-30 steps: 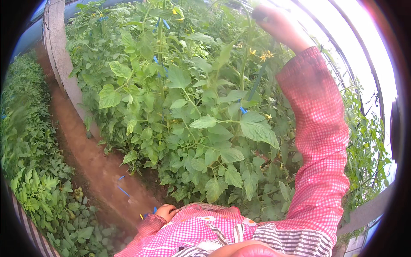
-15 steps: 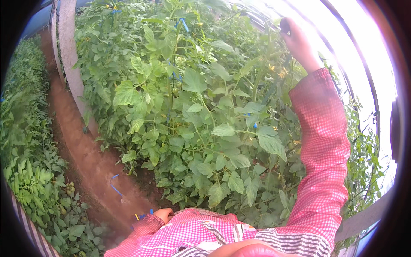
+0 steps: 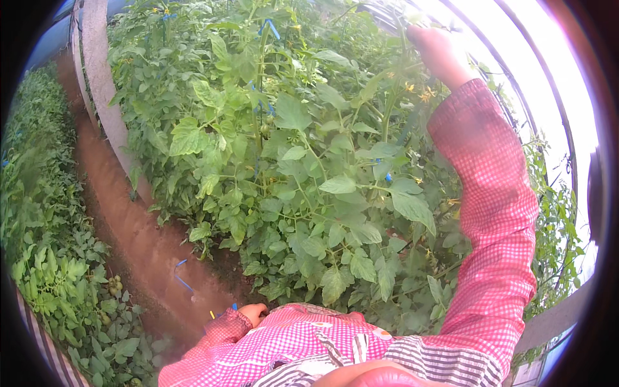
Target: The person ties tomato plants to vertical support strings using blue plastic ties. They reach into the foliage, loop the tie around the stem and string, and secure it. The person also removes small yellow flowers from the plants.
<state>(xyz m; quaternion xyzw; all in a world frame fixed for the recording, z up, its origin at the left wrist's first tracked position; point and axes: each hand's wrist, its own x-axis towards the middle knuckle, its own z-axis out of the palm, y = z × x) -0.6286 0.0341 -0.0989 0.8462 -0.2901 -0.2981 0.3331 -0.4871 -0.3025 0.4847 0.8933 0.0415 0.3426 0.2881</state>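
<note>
Right hand [image 3: 438,55] grips tall leafy green plant [image 3: 387,109] (yellow-flowered) up high.

The raised right hand [image 3: 438,55] is showing only its back, so its fingers are lying out of sight among the leafy green tomato plant tops [image 3: 387,84], and whatever it is gripping cannot be told. The left hand [image 3: 253,314] is peeking out of a pink checked sleeve [image 3: 222,335], mostly covered; its grasp is unclear. Small blue clips [image 3: 271,27] are sitting too small to make out. Glare is washing out the pale greenhouse cover [image 3: 516,71].
</note>
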